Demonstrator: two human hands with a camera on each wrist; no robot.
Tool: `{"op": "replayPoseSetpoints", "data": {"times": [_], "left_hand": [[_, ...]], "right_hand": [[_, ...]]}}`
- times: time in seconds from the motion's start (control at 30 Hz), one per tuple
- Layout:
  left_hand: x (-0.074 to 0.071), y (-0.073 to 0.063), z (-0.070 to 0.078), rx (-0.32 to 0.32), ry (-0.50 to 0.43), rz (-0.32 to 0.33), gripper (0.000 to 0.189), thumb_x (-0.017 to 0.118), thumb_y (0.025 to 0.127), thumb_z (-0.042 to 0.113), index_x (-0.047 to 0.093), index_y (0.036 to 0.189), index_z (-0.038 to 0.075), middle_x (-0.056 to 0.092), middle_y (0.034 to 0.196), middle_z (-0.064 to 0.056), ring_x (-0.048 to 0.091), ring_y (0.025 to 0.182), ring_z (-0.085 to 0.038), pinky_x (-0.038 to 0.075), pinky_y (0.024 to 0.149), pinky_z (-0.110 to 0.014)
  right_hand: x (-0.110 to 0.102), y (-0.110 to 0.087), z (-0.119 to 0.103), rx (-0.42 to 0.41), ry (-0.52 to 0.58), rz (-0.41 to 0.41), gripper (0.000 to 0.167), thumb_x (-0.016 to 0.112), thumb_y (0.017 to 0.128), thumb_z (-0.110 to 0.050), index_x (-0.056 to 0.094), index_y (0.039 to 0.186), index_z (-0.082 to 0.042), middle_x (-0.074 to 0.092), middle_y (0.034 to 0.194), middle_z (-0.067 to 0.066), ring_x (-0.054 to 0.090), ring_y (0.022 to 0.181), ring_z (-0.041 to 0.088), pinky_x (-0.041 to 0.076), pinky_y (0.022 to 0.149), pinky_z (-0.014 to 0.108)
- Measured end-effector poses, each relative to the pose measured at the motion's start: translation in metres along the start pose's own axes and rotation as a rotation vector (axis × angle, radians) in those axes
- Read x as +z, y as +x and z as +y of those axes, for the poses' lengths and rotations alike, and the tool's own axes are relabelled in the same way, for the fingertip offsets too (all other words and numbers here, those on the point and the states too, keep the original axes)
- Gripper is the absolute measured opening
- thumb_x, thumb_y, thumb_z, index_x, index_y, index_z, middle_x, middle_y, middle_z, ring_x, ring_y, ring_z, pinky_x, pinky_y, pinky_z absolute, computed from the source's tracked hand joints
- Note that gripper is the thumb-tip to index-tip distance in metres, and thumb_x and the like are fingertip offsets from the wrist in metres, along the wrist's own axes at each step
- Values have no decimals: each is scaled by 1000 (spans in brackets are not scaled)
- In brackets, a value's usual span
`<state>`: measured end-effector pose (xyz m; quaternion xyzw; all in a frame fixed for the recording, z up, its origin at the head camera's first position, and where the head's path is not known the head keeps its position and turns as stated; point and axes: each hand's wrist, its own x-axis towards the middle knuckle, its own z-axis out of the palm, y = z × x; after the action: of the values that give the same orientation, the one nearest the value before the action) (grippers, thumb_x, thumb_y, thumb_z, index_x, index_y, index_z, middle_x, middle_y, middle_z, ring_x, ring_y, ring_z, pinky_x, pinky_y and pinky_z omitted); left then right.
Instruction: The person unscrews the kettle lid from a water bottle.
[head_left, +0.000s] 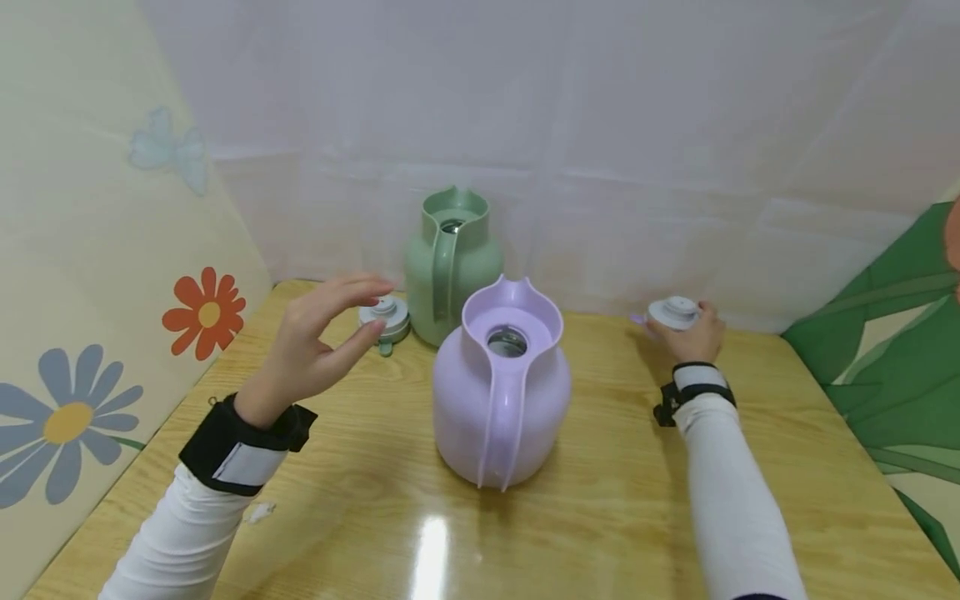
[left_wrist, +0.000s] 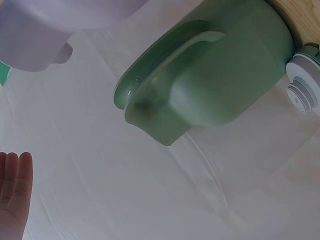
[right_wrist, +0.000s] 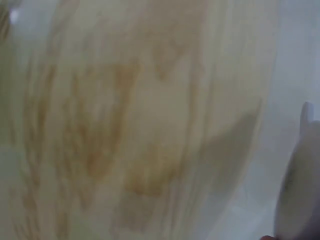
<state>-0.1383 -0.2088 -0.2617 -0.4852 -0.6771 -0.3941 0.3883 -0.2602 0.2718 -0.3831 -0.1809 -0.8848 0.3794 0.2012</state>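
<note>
A lilac jug (head_left: 502, 392) stands uncapped in the middle of the wooden table (head_left: 615, 508), handle toward me. Behind it is a green jug (head_left: 452, 265), also uncapped; the left wrist view shows the green jug (left_wrist: 215, 75) close up. The green jug's white lid (head_left: 384, 317) lies on the table to its left, and the lid (left_wrist: 305, 87) shows at the right edge of the left wrist view. My left hand (head_left: 318, 346) hovers open beside that lid, fingers (left_wrist: 15, 190) spread, holding nothing. My right hand (head_left: 693, 333) grips a second white lid (head_left: 673, 312) at the table's far right.
A white cloth backdrop (head_left: 600, 150) hangs behind the table. A flowered panel (head_left: 90, 275) closes the left side and a green leaf panel (head_left: 885, 350) the right. The right wrist view is blurred, showing wood grain (right_wrist: 125, 130) and the lid's pale edge (right_wrist: 300, 190).
</note>
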Motion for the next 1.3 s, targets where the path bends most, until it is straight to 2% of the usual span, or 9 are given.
{"op": "replayPoseSetpoints", "data": {"times": [0.2,0.33,0.47,0.57,0.8,1.0,1.13,1.3], "left_hand": [[0,-2,4,3,1,-44,38,53,92,27,60,103,-9,62,102,-19,59,94,-24,44,86,-24],[-1,-4,6,-11,-14,-49,38,53,92,26,60,104,-9,62,103,-20,58,98,-23,44,86,-24],[-2,-6,6,-31,-13,-44,40,53,92,27,60,105,-10,61,103,-20,58,97,-21,44,85,-24],[-3,-7,7,-40,-5,-47,40,53,92,28,60,105,-10,61,104,-20,59,96,-21,45,85,-24],[-1,-7,7,-42,-12,-50,40,54,92,27,59,105,-10,62,103,-19,60,91,-20,46,82,-22],[1,-5,4,-40,-53,-32,40,54,91,27,59,104,-11,61,102,-20,59,92,-17,47,80,-23],[7,-6,0,-37,-63,-22,39,54,91,26,59,104,-11,61,102,-20,59,91,-17,49,77,-25],[16,-10,-5,-56,-97,-1,37,55,91,25,60,103,-9,62,102,-18,59,92,-15,50,75,-25]], "right_hand": [[5,-6,11,14,-98,-55,85,71,75,-29,24,136,7,30,128,37,32,117,47,29,98,52],[2,-10,15,34,-113,-95,88,70,74,-32,22,137,7,29,128,37,33,116,48,30,97,54],[2,-8,16,59,-134,-142,98,72,67,-43,23,134,7,31,125,37,35,112,48,33,93,54],[2,-6,16,59,-168,-172,100,74,63,-43,24,132,9,33,121,38,37,110,49,35,92,54],[-2,-7,11,11,-194,-231,98,72,72,-30,12,139,9,27,128,42,31,116,52,29,96,57],[-12,-10,-8,-85,-173,-195,92,71,77,-23,11,139,11,22,136,39,23,124,50,21,102,54],[-19,-12,-22,-127,-150,-136,81,64,82,-21,16,138,11,25,134,38,25,123,50,22,101,55],[-20,-21,-30,-161,-119,-54,67,58,86,-20,26,136,10,36,129,35,36,117,48,30,96,54]]}}
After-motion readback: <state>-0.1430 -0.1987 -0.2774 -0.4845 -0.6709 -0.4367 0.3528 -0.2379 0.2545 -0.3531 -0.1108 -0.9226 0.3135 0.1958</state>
